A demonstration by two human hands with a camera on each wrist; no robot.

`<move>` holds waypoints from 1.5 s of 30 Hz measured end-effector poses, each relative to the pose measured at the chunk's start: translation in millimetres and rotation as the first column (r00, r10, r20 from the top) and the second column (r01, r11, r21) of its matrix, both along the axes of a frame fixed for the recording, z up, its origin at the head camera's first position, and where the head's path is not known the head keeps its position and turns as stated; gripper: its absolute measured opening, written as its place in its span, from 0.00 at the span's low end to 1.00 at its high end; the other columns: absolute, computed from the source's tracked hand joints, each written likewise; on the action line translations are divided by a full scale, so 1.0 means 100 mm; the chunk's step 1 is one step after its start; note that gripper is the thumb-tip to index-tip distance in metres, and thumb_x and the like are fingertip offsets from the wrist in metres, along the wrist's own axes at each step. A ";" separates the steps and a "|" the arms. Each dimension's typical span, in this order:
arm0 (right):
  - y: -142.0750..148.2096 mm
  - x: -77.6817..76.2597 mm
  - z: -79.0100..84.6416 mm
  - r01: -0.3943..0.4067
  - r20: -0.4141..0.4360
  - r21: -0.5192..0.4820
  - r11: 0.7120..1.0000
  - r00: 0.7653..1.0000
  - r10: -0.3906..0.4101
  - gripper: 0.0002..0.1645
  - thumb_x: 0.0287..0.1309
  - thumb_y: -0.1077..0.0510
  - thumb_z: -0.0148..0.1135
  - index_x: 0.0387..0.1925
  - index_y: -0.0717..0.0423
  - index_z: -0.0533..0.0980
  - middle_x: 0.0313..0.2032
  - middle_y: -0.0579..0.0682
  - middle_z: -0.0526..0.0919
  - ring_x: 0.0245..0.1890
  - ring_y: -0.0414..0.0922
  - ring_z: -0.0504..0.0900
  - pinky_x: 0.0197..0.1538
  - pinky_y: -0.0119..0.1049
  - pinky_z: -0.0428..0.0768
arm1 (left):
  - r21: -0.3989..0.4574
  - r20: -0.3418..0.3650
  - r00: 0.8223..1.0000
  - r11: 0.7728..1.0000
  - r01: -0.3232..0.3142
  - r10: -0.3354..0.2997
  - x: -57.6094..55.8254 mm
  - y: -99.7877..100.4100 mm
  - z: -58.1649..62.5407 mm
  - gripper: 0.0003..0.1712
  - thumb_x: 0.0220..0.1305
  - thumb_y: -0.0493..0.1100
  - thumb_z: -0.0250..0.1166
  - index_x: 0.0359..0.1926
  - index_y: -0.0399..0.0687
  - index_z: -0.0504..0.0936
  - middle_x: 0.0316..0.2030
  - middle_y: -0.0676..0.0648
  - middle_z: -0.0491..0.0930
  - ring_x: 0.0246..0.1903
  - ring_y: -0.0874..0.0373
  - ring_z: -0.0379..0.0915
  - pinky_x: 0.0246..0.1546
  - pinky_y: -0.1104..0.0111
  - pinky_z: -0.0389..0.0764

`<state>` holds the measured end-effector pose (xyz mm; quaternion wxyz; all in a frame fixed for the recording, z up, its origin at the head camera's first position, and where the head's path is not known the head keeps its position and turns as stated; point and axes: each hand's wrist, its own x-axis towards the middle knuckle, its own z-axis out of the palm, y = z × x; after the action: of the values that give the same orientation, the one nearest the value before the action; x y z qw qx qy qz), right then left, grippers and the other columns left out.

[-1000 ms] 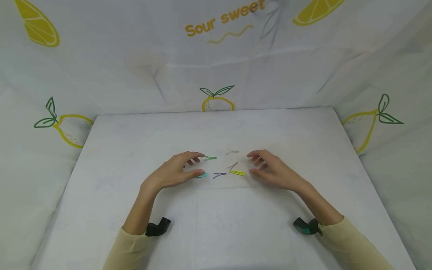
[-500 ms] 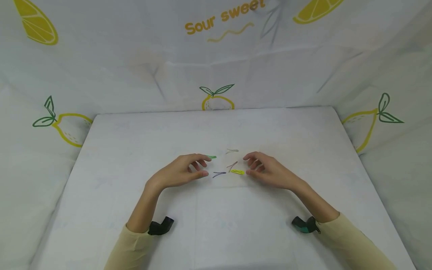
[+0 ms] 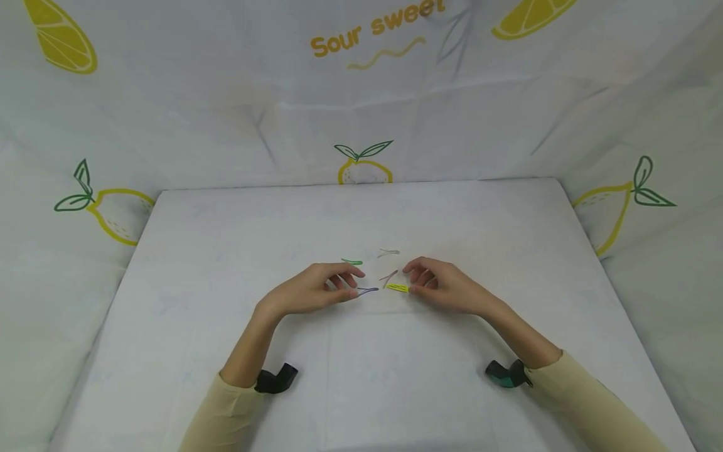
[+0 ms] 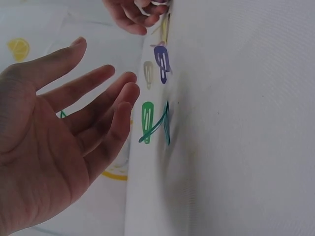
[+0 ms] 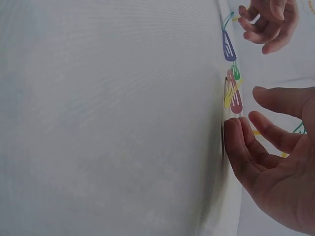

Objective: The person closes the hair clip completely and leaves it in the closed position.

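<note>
Several snap hair clips lie on the white table between the two hands. My left hand (image 3: 316, 287) hovers with loosely bent fingers and holds nothing; its thumb is near the purple clip (image 3: 368, 290) and its fingertips near the green clip (image 3: 353, 262). A teal clip (image 4: 167, 125), hidden in the head view, shows in the left wrist view. My right hand (image 3: 443, 285) is loosely bent beside the yellow clip (image 3: 398, 288) and the dark red clip (image 3: 389, 277). In the right wrist view its thumb and fingers are apart with nothing between them. A pale grey clip (image 3: 389, 252) lies farther back.
Behind the table (image 3: 361, 376) and at its sides hangs a white cloth (image 3: 226, 144) printed with lemons. A dark wrist camera (image 3: 277, 379) sits on the left forearm and another black camera (image 3: 505, 374) on the right.
My left hand has moved right and slightly toward me, covering the teal clip in the head view. My right hand has shifted left to the yellow clip. The visible clips lie where they were.
</note>
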<state>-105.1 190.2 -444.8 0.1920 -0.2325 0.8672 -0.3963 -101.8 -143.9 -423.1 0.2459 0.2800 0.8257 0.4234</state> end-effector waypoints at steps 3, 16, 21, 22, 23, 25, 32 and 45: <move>-0.01 -0.01 0.00 0.002 0.011 0.017 1.000 1.000 -0.002 0.21 0.70 0.61 0.70 0.61 0.62 0.79 0.47 0.52 0.87 0.46 0.44 0.85 0.52 0.35 0.86 | 0.007 0.019 1.000 1.000 0.009 -0.010 0.00 0.04 -0.02 0.23 0.79 0.47 0.66 0.69 0.45 0.81 0.51 0.51 0.89 0.50 0.59 0.85 0.53 0.67 0.84; -0.01 -0.07 -0.04 -0.021 0.035 0.030 0.999 0.999 0.020 0.17 0.68 0.61 0.72 0.56 0.61 0.83 0.40 0.50 0.87 0.39 0.41 0.83 0.47 0.29 0.83 | 0.019 0.030 0.999 0.999 0.037 -0.038 -0.01 0.25 -0.16 0.20 0.79 0.47 0.66 0.65 0.47 0.84 0.48 0.51 0.88 0.47 0.62 0.83 0.54 0.68 0.82; -0.02 -0.08 -0.04 -0.031 0.026 0.030 0.999 0.999 0.030 0.16 0.68 0.62 0.72 0.55 0.60 0.83 0.40 0.50 0.87 0.37 0.41 0.82 0.45 0.28 0.81 | 0.021 -0.009 1.000 1.000 -0.006 0.006 0.00 0.31 -0.20 0.17 0.77 0.47 0.67 0.61 0.47 0.87 0.45 0.51 0.88 0.44 0.63 0.83 0.53 0.69 0.82; -0.03 -0.09 -0.04 -0.032 0.025 0.031 0.999 0.999 0.031 0.16 0.68 0.62 0.72 0.55 0.60 0.83 0.39 0.50 0.87 0.37 0.40 0.81 0.45 0.28 0.81 | 0.021 -0.020 1.000 1.000 -0.016 0.016 0.00 0.32 -0.21 0.17 0.77 0.47 0.68 0.60 0.46 0.87 0.45 0.51 0.88 0.44 0.63 0.82 0.52 0.69 0.82; -0.03 -0.09 -0.04 -0.032 0.024 0.032 0.999 0.999 0.032 0.15 0.68 0.62 0.71 0.54 0.60 0.83 0.39 0.49 0.87 0.37 0.40 0.81 0.45 0.28 0.81 | 0.020 -0.029 0.999 0.999 -0.026 0.027 0.00 0.34 -0.21 0.16 0.77 0.47 0.68 0.59 0.46 0.87 0.44 0.51 0.88 0.43 0.64 0.82 0.52 0.69 0.82; -0.04 -0.09 -0.04 -0.032 0.021 0.034 0.999 0.999 0.031 0.15 0.68 0.62 0.71 0.54 0.59 0.84 0.39 0.49 0.86 0.36 0.40 0.81 0.44 0.28 0.81 | 0.020 -0.042 0.998 0.999 -0.044 0.045 0.00 0.37 -0.23 0.15 0.76 0.47 0.69 0.58 0.46 0.88 0.44 0.51 0.89 0.41 0.64 0.82 0.50 0.70 0.82; -0.05 -0.10 -0.05 -0.034 0.013 0.032 0.999 0.999 0.033 0.13 0.67 0.62 0.72 0.52 0.58 0.85 0.37 0.48 0.86 0.35 0.40 0.80 0.44 0.29 0.79 | 0.069 0.009 0.997 0.994 -0.080 0.080 -0.03 0.46 -0.30 0.13 0.76 0.44 0.70 0.54 0.42 0.89 0.38 0.47 0.90 0.31 0.63 0.83 0.35 0.73 0.82; -0.07 -0.15 -0.08 -0.035 -0.007 0.046 0.998 0.999 0.035 0.11 0.66 0.61 0.74 0.48 0.58 0.86 0.34 0.46 0.85 0.32 0.38 0.78 0.40 0.29 0.77 | 0.095 0.146 0.968 0.971 -0.217 0.202 -0.06 0.60 -0.38 0.10 0.73 0.42 0.69 0.49 0.43 0.89 0.34 0.44 0.88 0.21 0.59 0.80 0.25 0.70 0.79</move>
<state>-119.8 182.7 -453.0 0.2008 -0.2447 0.8726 -0.3719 -107.9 -83.4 -460.7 0.2391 0.1749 0.8074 0.5101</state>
